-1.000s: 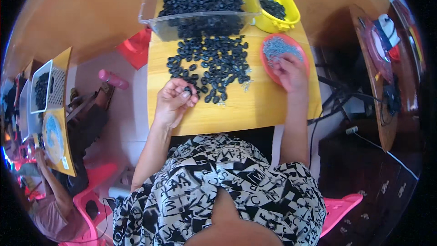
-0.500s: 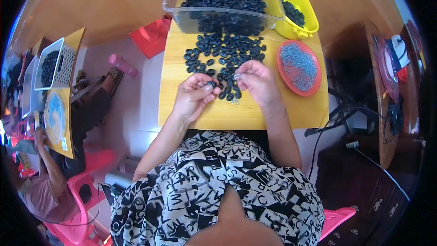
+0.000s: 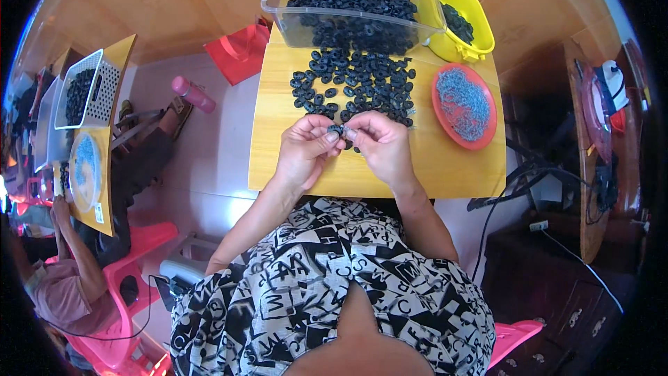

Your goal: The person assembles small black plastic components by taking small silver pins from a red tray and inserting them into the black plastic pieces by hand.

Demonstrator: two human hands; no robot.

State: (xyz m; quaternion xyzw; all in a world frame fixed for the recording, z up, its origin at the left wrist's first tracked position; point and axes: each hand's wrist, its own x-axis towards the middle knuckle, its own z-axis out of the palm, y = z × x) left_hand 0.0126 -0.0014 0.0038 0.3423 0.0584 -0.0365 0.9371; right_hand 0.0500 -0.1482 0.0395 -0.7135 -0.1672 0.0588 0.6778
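Note:
My left hand (image 3: pixel 306 147) pinches a small oval black part (image 3: pixel 335 129) over the near half of the yellow table. Right up against it, my right hand (image 3: pixel 381 145) is closed in a pinch, with a small silvery metal piece (image 3: pixel 346 129) between the fingertips, mostly hidden. The metal piece meets the black part, though I cannot tell whether it sits inside. Just beyond my hands lies a spread of loose black oval parts (image 3: pixel 362 83). To the right, a red oval plate (image 3: pixel 440 106) holds a heap of small silvery metal pieces (image 3: pixel 465 103).
At the table's (image 3: pixel 278 160) far side stands a clear plastic bin (image 3: pixel 348 12) full of black parts. A yellow basket (image 3: pixel 487 24) with more parts is beside it. On the left a co-worker (image 3: pixel 73 285) sits at another table with a white basket (image 3: pixel 106 90). A pink bottle (image 3: pixel 193 94) lies nearby.
My right hand has moved left and brought its metal piece against the black part in my left hand. The view has shifted slightly.

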